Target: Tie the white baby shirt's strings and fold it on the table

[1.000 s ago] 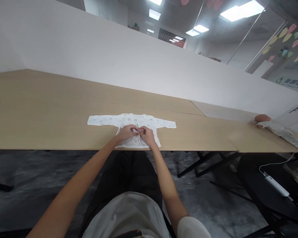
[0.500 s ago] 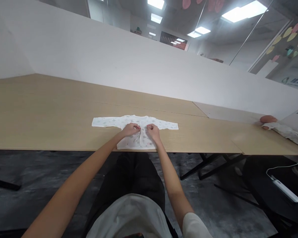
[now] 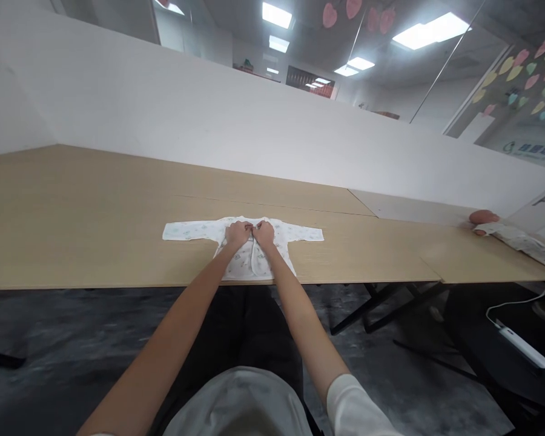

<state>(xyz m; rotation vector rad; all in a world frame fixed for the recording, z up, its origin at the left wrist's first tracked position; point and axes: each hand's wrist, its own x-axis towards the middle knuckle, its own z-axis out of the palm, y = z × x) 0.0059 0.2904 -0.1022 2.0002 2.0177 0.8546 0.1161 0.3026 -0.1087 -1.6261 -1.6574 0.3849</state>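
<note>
A small white baby shirt (image 3: 238, 264) with a sparse grey print lies flat on the table, its sleeves stretched out to either side. Its front opening runs down the middle toward the table's near edge. At the upper part of that opening, just below the neckline, my left hand (image 3: 238, 233) is closed with its fingertips pinching the cloth. My right hand (image 3: 263, 234) pinches the opposite edge close beside it, the fingertips of both hands nearly touching. Whatever small fastening may lie between the fingers is hidden.
The light wood table (image 3: 95, 212) runs along a white partition wall (image 3: 200, 127). At the far right lie a round brownish object (image 3: 484, 217) and white packaging (image 3: 522, 241). A white power strip (image 3: 524, 347) rests on a black seat (image 3: 485, 357) below.
Both hands have moved up the shirt's front toward the neckline and come closer together. The camera view has shifted slightly.
</note>
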